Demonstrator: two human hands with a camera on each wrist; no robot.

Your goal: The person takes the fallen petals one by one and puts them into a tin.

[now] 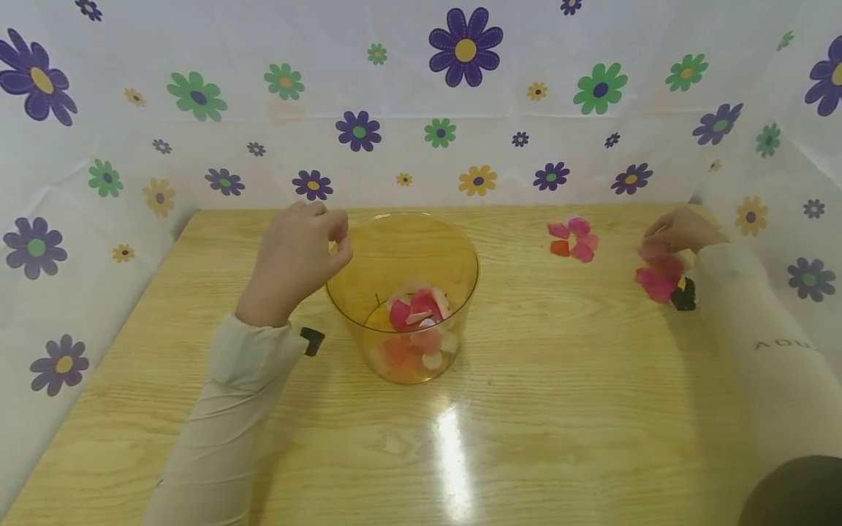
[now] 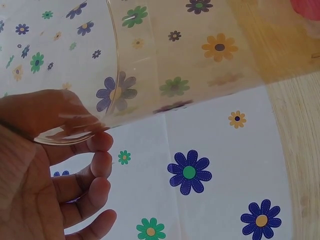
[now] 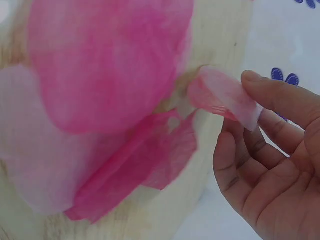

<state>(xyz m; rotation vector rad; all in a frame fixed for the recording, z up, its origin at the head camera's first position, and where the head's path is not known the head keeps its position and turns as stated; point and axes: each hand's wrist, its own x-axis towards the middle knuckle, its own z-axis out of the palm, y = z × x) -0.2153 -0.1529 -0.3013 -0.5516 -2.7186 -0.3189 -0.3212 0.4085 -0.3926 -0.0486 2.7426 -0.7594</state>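
Note:
My left hand (image 1: 292, 259) pinches the rim of a clear amber tub (image 1: 401, 252) between thumb and curled fingers. In the left wrist view the thumb shows through the tub's see-through wall (image 2: 195, 55). Pink, red and cream petals (image 1: 421, 301) lie in a heap at the bottom of the tub. Far to the right, my right hand (image 1: 683, 229) holds a pale pink petal (image 3: 225, 95) between thumb and fingers. Larger pink petals (image 3: 110, 60) fill the left of the right wrist view, close to this hand.
Several pink and red petals (image 1: 582, 253) lie in a loose ring on the wooden table (image 1: 559, 424), between the tub and my right hand. White cloth (image 1: 395, 88) printed with flowers stands behind the table and along both sides. A dark rounded shape (image 1: 796, 497) fills the lower right corner.

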